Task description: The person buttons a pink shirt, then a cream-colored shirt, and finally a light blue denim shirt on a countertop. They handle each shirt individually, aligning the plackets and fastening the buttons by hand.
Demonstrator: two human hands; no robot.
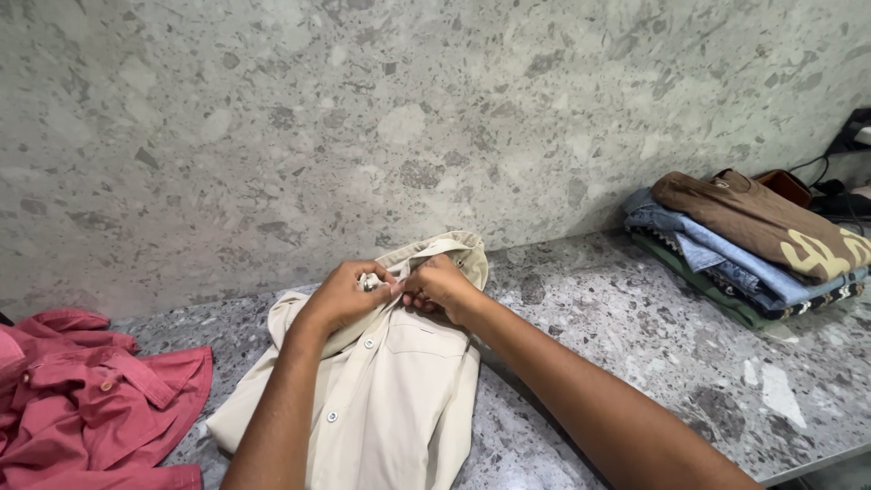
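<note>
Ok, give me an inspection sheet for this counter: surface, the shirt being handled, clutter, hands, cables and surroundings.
Surface: speckled grey stone counter, bare in the middle.
Job's things: cream button-up shirt lying front up, placket buttons showing, collar toward the wall.
Clutter: crumpled red shirt at the left; stack of folded clothes at the right, brown garment on top.
Hands: left hand and right hand both pinch the cream shirt at the collar.
Cables: dark cables behind the stack at far right.
Surroundings: speckled grey stone wall behind the counter.
</note>
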